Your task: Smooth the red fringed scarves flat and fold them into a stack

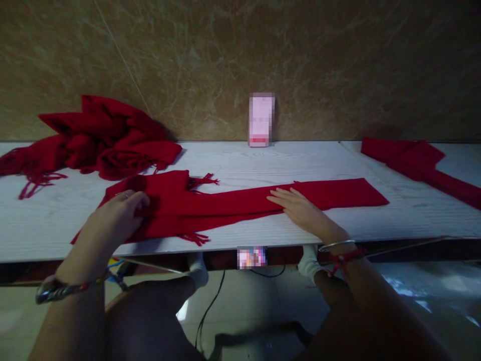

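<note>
A red scarf (pixel 233 203) with fringed ends lies folded into a long strip across the white bench top. Over its wider left part rests my left hand (pixel 122 215), its fingers curled onto the cloth; the fingertips are partly hidden, but a fold seems to be pinched there. My right hand (pixel 296 208) lies flat on the strip right of the middle, fingers stretched out. Fringe tassels stick out above and below the scarf's left part.
A crumpled heap of red scarves (pixel 108 140) sits at the back left. At the right lies another folded red scarf (pixel 421 160). A pink, blurred phone-like object (pixel 262 120) leans on the marbled wall (pixel 210 60). The white bench top (pixel 315 160) ends near my knees.
</note>
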Action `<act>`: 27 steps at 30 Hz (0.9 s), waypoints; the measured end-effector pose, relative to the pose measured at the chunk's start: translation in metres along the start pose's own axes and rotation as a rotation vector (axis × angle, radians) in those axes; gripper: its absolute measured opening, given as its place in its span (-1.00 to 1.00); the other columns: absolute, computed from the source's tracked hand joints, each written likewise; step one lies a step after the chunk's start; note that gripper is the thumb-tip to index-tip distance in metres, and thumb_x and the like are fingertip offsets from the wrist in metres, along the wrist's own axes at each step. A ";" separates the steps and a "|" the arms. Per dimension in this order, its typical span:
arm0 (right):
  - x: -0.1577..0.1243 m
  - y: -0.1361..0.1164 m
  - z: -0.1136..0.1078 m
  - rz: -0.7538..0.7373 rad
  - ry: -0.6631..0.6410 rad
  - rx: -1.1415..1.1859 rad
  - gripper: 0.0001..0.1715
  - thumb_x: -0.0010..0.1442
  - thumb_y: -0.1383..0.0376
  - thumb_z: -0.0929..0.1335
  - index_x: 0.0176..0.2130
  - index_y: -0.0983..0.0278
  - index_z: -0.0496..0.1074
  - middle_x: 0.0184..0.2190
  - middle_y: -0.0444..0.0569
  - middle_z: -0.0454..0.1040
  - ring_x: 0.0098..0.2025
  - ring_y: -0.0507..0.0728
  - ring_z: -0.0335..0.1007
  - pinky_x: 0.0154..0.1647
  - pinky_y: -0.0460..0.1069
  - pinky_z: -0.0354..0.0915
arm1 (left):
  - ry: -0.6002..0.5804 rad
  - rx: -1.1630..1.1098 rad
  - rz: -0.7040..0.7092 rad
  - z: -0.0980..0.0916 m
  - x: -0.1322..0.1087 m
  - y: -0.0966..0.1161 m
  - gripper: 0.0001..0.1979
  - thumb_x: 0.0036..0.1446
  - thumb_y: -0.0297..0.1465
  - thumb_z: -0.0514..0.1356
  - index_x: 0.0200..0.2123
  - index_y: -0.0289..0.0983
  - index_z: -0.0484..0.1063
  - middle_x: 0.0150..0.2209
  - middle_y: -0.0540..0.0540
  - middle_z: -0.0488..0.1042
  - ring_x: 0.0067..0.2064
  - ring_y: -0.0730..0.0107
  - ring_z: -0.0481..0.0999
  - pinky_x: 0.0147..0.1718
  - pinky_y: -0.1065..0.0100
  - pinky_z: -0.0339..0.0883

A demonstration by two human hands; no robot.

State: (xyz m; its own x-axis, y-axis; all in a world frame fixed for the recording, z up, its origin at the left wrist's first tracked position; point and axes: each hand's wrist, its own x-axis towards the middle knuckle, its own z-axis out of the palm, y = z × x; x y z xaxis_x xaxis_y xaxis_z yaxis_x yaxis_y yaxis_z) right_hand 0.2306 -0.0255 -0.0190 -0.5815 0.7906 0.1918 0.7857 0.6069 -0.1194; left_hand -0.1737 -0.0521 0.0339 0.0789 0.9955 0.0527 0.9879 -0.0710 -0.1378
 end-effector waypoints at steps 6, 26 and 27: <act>-0.002 -0.003 -0.001 0.021 0.050 -0.003 -0.35 0.19 0.54 0.10 0.19 0.19 0.27 0.22 -0.08 0.28 0.27 0.09 0.12 0.27 0.18 0.09 | 0.231 -0.009 -0.042 -0.008 -0.015 0.001 -0.74 0.05 -0.44 -0.03 -0.22 -0.27 0.38 -0.20 -0.14 0.41 -0.21 0.19 0.44 -0.31 0.34 0.28; 0.002 -0.016 -0.005 -0.040 -0.006 0.001 -0.45 0.24 0.45 0.16 0.13 0.09 0.34 0.21 -0.11 0.30 0.26 0.10 0.13 0.29 0.22 0.03 | 0.121 -0.018 0.231 -0.003 -0.002 0.077 -0.44 0.08 -0.58 -0.04 0.18 -0.36 0.27 0.26 -0.33 0.15 0.25 -0.01 0.20 0.14 0.08 0.19; 0.003 -0.016 -0.004 -0.043 -0.010 0.007 -0.45 0.24 0.45 0.16 0.12 0.09 0.35 0.20 -0.12 0.31 0.26 0.09 0.14 0.29 0.21 0.03 | 0.072 -0.027 0.293 0.000 0.000 0.085 -0.42 0.09 -0.60 -0.07 0.20 -0.29 0.25 0.29 -0.26 0.13 0.27 0.05 0.17 0.17 0.06 0.16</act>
State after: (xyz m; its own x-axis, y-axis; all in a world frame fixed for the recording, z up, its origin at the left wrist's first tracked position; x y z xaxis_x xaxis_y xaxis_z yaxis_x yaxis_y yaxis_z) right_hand 0.2171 -0.0337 -0.0125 -0.6164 0.7648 0.1875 0.7588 0.6405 -0.1181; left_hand -0.0901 -0.0578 0.0226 0.3698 0.9252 0.0850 0.9246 -0.3575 -0.1317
